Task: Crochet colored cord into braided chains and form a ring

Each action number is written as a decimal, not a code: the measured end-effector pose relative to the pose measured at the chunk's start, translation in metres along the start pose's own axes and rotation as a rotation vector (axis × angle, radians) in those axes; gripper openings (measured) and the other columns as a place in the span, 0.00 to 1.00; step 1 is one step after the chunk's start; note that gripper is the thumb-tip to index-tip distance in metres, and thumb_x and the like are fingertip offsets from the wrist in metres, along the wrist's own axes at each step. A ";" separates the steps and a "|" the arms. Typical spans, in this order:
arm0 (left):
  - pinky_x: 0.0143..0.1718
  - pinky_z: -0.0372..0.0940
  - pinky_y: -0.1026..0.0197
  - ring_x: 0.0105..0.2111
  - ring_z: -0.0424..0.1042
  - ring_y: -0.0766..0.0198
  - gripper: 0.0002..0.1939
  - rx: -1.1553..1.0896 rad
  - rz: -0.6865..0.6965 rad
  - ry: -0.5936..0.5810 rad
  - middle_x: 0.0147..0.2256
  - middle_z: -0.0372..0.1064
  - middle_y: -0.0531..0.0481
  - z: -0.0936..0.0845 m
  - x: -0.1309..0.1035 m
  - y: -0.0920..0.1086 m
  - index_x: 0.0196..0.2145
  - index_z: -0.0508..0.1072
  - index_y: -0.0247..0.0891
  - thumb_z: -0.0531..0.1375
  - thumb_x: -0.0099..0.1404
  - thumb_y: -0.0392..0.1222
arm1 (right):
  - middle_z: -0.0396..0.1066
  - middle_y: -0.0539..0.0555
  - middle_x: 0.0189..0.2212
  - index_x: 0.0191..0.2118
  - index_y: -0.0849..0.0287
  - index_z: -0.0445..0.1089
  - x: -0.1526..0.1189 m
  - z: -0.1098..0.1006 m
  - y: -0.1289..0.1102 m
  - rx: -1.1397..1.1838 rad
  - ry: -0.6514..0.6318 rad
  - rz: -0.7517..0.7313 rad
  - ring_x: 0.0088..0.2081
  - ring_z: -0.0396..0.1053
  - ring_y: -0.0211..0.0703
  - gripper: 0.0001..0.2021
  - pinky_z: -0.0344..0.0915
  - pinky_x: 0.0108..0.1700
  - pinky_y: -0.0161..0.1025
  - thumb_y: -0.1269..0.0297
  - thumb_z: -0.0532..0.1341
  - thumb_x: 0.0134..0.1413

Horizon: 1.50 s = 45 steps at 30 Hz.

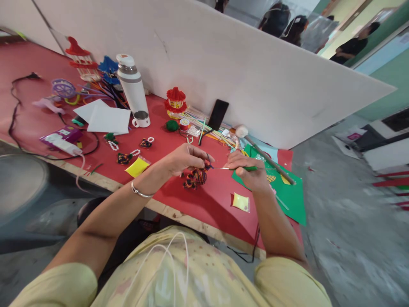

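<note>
A lumpy yarn bundle (200, 176) is being pinched between fingers (198, 162) of the left hand (188, 158), the curled right hand (247, 161) gripping a slim, green-handled tool (252, 168).

Apparently a handicraft workshop, red-covered worktable (214, 217) across the middle, small red pagoda-like ornament (175, 102), thread spool (184, 124) and green yarn ball (172, 125) near centre, coloured craft strips (119, 94) upper left, white partition (230, 59) behind, people (276, 20) beyond it upper right, grey floor (354, 243) at right.
</note>
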<state>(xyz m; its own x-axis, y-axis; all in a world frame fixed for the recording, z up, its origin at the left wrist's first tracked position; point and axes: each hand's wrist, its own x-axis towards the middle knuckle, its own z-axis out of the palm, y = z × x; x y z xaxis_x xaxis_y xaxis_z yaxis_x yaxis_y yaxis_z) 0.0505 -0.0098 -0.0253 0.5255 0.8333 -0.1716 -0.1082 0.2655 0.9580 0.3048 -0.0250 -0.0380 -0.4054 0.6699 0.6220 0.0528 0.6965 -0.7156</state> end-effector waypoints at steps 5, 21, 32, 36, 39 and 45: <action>0.25 0.57 0.67 0.22 0.62 0.73 0.28 0.061 0.264 0.199 0.23 0.70 0.56 0.018 0.010 -0.023 0.49 0.83 0.31 0.68 0.48 0.33 | 0.84 0.52 0.37 0.43 0.47 0.82 -0.012 0.040 0.012 -0.130 0.283 0.049 0.41 0.78 0.46 0.10 0.76 0.46 0.48 0.54 0.63 0.68; 0.18 0.39 0.67 0.17 0.52 0.76 0.21 -0.161 0.010 0.041 0.20 0.61 0.57 -0.002 -0.004 -0.002 0.39 0.85 0.29 0.67 0.43 0.31 | 0.85 0.51 0.39 0.48 0.42 0.82 0.005 0.011 0.009 -0.258 0.118 -0.215 0.39 0.80 0.47 0.11 0.74 0.49 0.54 0.51 0.68 0.61; 0.19 0.46 0.66 0.18 0.57 0.73 0.15 0.023 -0.004 -0.029 0.21 0.73 0.48 -0.002 0.003 0.003 0.32 0.86 0.31 0.66 0.43 0.32 | 0.84 0.52 0.34 0.41 0.46 0.84 0.006 -0.010 0.002 0.009 -0.061 0.011 0.38 0.79 0.47 0.11 0.75 0.51 0.54 0.48 0.68 0.60; 0.20 0.52 0.68 0.18 0.61 0.74 0.19 -0.059 0.113 0.053 0.22 0.73 0.52 0.018 0.011 -0.011 0.38 0.86 0.32 0.68 0.45 0.32 | 0.84 0.54 0.34 0.39 0.49 0.82 -0.006 0.033 0.020 0.056 0.314 0.100 0.41 0.81 0.48 0.18 0.78 0.48 0.51 0.43 0.62 0.65; 0.28 0.63 0.67 0.23 0.69 0.71 0.23 -0.139 0.203 0.144 0.23 0.73 0.54 0.032 0.015 -0.023 0.42 0.85 0.31 0.70 0.44 0.30 | 0.83 0.55 0.41 0.42 0.48 0.82 -0.013 0.061 0.027 -0.230 0.562 0.020 0.46 0.79 0.49 0.13 0.75 0.53 0.53 0.48 0.65 0.64; 0.34 0.69 0.65 0.27 0.74 0.68 0.23 -0.162 0.210 0.243 0.26 0.76 0.52 0.028 0.015 -0.026 0.43 0.83 0.28 0.72 0.46 0.33 | 0.84 0.53 0.39 0.44 0.46 0.82 -0.007 0.051 0.021 -0.279 0.491 -0.089 0.44 0.79 0.50 0.11 0.74 0.51 0.54 0.50 0.65 0.64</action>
<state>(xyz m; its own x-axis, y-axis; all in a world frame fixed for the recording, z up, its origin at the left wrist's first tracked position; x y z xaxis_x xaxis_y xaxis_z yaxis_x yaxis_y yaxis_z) 0.0844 -0.0179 -0.0468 0.2634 0.9637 -0.0429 -0.3349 0.1331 0.9328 0.2621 -0.0281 -0.0735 0.0487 0.6002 0.7984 0.3037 0.7526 -0.5843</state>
